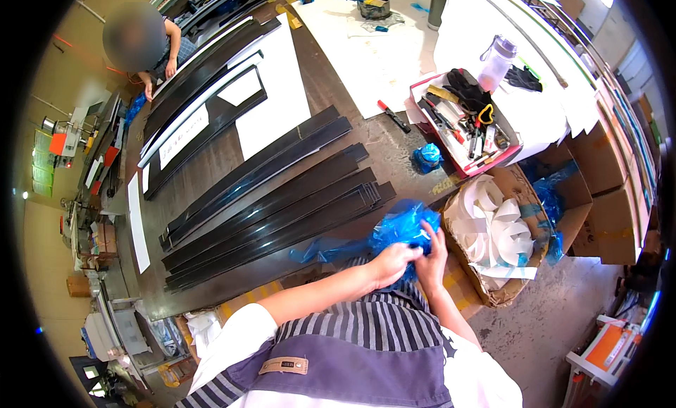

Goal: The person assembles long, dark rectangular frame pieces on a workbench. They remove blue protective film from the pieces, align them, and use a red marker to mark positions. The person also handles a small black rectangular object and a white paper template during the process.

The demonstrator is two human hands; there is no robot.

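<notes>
A crumpled wad of blue plastic film (401,225) is gathered between my two hands at the near right corner of the table. My left hand (394,265) is closed on the film, knuckles up. My right hand (431,256) grips the wad's right side, fingers bent over it. A thin tail of the same film trails left over the table edge. Just beyond my hands lie stacks of long black strips (282,228), side by side. A small blue ball of film (427,157) rests on the table near the box of tools.
A red-and-white tray (465,170) holds gloves, markers and cutters, with a purple bottle (497,63) behind. On my right, a cardboard box (531,285) contains white scraps. White sheets (274,119) and black frames cover the far table. Another person (172,52) works at the far left.
</notes>
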